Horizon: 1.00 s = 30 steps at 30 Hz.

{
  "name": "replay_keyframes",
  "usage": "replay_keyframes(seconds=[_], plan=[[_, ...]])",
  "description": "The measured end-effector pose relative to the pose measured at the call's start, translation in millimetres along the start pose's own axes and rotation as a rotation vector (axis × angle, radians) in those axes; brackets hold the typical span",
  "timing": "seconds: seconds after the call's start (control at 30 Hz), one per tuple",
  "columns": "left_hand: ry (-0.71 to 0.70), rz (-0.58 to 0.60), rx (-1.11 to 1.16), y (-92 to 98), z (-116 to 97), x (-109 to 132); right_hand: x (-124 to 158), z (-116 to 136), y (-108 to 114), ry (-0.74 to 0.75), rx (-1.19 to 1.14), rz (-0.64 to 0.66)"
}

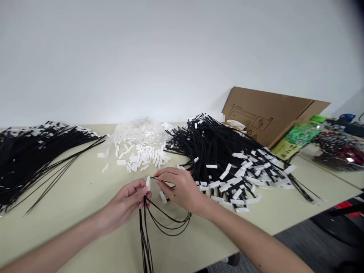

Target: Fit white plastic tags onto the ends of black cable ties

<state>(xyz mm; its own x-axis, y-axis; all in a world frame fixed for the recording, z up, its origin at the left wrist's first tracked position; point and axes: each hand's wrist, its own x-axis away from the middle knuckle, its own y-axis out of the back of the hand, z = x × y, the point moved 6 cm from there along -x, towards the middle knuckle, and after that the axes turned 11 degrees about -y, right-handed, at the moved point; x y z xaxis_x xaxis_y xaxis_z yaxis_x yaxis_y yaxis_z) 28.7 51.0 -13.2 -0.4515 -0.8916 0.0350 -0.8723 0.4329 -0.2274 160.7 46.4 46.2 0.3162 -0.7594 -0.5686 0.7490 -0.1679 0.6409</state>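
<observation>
Near the front of the table, my left hand (132, 199) grips a small white plastic connector housing (148, 183), held upright between thumb and fingers. Black wires (145, 235) run down from that hand past the table's front edge, and several loop round to the right. My right hand (179, 188) pinches the end of a thin black wire (153, 177) close to the housing's upper right side. Whether the wire's tip is inside the housing I cannot tell. Just under my right fingers lies another white connector (163, 197) with a dark wire at it.
Loose white connectors (139, 157) spill from a clear plastic bag (142, 131) behind my hands. Black wire bundles lie on the left (42, 151) and, with white connectors, on the right (210, 148). A cardboard box (267, 113), a green-yellow packet (298, 138) and a bagged heap (338, 148) stand far right.
</observation>
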Motion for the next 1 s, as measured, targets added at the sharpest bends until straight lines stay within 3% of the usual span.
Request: replay_keyframes(seconds=[0.43,1.0], plan=[[0.013,0.035,0.027,-2.7,0.9,1.6,-2.1,5.9,6.0,0.051,-0.029,0.053],[-0.098,0.056,-0.154,-7.2,-7.9,2.4,-2.9,10.6,10.7,0.01,-0.152,0.053]])
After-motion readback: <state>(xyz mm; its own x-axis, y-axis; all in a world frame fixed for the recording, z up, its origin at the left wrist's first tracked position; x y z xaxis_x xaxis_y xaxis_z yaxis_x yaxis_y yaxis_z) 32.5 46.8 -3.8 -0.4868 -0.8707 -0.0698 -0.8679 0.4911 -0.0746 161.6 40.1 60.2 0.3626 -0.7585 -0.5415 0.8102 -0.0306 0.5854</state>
